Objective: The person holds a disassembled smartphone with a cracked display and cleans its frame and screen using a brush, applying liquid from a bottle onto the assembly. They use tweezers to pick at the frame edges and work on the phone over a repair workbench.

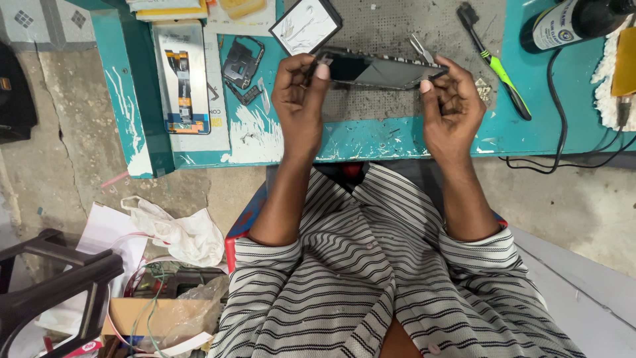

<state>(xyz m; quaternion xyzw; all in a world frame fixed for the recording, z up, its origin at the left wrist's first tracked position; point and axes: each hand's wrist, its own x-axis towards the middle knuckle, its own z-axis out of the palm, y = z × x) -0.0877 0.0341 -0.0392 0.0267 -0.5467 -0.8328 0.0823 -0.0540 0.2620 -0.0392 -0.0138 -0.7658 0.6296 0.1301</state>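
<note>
Head view: both hands held a phone [381,69] over the teal bench [371,139]. The left hand [299,93] pinched its left end; the right hand [452,99] gripped the right end along with tweezers [420,48]. The work looked like mid-disassembly, calling for careful prying at an edge. A cracked screen [305,25] lay behind. The phone's underside was hidden, and the bottle [573,21] was cut off.

phone [377,69] | dark, slim, backless | held level above teal bench, edge-on
</note>
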